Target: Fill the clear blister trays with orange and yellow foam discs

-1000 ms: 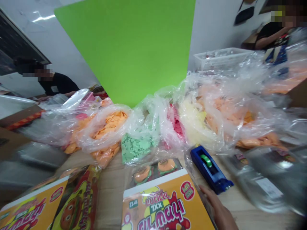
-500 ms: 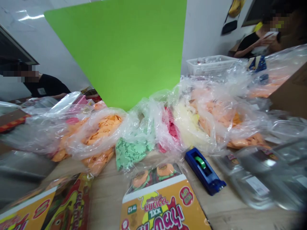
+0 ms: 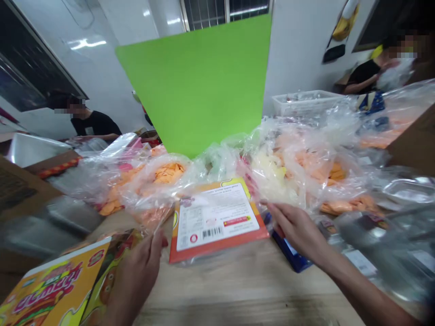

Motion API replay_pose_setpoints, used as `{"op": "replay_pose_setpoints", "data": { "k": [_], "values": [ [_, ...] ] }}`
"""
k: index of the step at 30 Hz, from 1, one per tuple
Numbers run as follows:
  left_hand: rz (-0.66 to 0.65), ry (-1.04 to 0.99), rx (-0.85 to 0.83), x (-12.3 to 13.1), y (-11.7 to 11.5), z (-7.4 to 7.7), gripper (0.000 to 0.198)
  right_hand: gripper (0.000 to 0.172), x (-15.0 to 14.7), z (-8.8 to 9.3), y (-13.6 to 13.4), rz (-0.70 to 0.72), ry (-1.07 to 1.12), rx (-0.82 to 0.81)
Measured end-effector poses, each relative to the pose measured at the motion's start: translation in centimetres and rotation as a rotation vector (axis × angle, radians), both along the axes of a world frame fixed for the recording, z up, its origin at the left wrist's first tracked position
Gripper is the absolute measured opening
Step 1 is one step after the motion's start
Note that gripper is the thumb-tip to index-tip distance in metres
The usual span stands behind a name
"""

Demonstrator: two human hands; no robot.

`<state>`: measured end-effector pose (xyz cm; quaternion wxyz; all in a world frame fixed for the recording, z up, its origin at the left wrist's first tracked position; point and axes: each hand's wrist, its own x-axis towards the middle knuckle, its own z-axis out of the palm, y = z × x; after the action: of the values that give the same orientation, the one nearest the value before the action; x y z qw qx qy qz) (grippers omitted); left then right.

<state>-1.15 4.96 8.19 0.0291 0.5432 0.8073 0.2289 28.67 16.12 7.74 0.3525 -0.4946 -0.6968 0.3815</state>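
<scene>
Near-left bench corner: yellow packet point(image 3: 50, 290) lying. Left hand point(image 3: 139, 269) touching left edge of label-up packet point(image 3: 217, 217) at bench middle, grip unclear. Right hand point(image 3: 295, 226) hovering open-fingered at its right edge, over blue tape dispenser point(image 3: 292, 257). Beyond: clear bags point(image 3: 163, 176), green board point(image 3: 204, 86) standing.

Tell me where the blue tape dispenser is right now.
Head view, right of centre on the wooden table: the tape dispenser lies mostly hidden behind the right hand, just off the right edge of the packet with the barcode label.

White wall point(image 3: 299, 54), barred window point(image 3: 224, 9), wooden table point(image 3: 238, 290)
</scene>
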Motion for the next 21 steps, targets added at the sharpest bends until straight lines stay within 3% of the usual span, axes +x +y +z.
{"op": "replay_pose_setpoints", "data": {
  "k": [3, 5, 12, 15, 18, 19, 21],
  "values": [
    [0.052, 0.022, -0.058, -1.7, 3.3, 2.3, 0.046, 0.039, -1.1, 2.1, 2.6, -0.018, 0.02, 0.004],
    [0.056, 0.036, -0.073, -2.6, 4.4, 3.1, 0.048, 0.041, -1.4, 2.6, 3.2, -0.026, 0.029, -0.016],
    [-0.006, -0.143, -0.119, -4.2, 4.6, 1.9, 0.042, 0.021, -0.5, 2.2, 3.5, -0.024, -0.124, 0.028],
    [0.021, -0.303, -0.024, -3.8, 5.3, 2.5, 0.038, 0.035, -0.6, 2.0, 4.5, 0.037, -0.167, 0.035],
    [0.049, -0.425, 0.096, -3.1, 6.0, 3.7, 0.035, 0.067, -1.7, 2.0, 6.4, 0.053, 0.049, 0.017],
    [0.077, -0.442, 0.15, -2.9, 6.2, 4.1, 0.032, 0.066, -2.1, 2.2, 7.1, 0.056, 0.137, 0.018],
    [0.15, -0.451, 0.261, -2.7, 6.2, 4.8, 0.029, 0.042, -2.8, 3.1, 8.3, 0.052, 0.273, 0.042]
  ]
}}
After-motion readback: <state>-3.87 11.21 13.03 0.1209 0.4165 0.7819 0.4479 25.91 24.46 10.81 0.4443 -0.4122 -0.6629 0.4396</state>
